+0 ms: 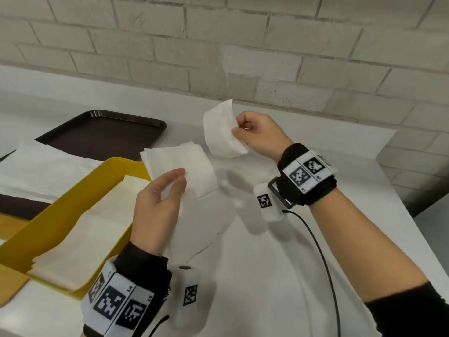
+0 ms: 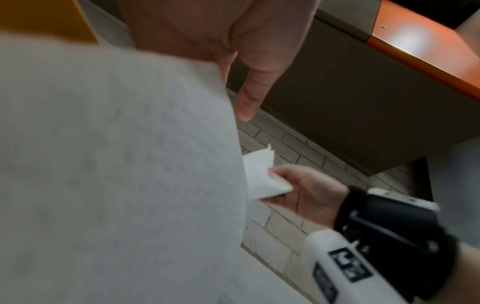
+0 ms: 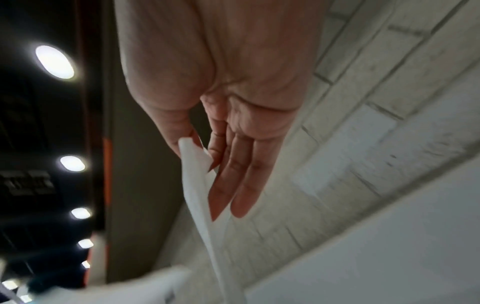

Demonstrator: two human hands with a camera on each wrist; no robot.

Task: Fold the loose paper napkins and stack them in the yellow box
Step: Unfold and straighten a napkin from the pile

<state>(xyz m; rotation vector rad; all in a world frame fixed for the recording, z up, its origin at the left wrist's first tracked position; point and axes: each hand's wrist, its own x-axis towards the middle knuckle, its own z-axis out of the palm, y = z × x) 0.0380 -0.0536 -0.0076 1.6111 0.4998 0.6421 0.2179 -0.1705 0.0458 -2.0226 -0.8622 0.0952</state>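
Folding under way: left hand (image 1: 158, 205) pinches white paper napkin stack (image 1: 178, 166), right hand (image 1: 257, 135) pinches loose folded napkin (image 1: 220, 132); next, probably into rectangular yellow plastic box (image 1: 73, 203).

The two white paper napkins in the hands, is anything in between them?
No. In the head view only bare white table shows between the left hand's napkin and the right hand's napkin.
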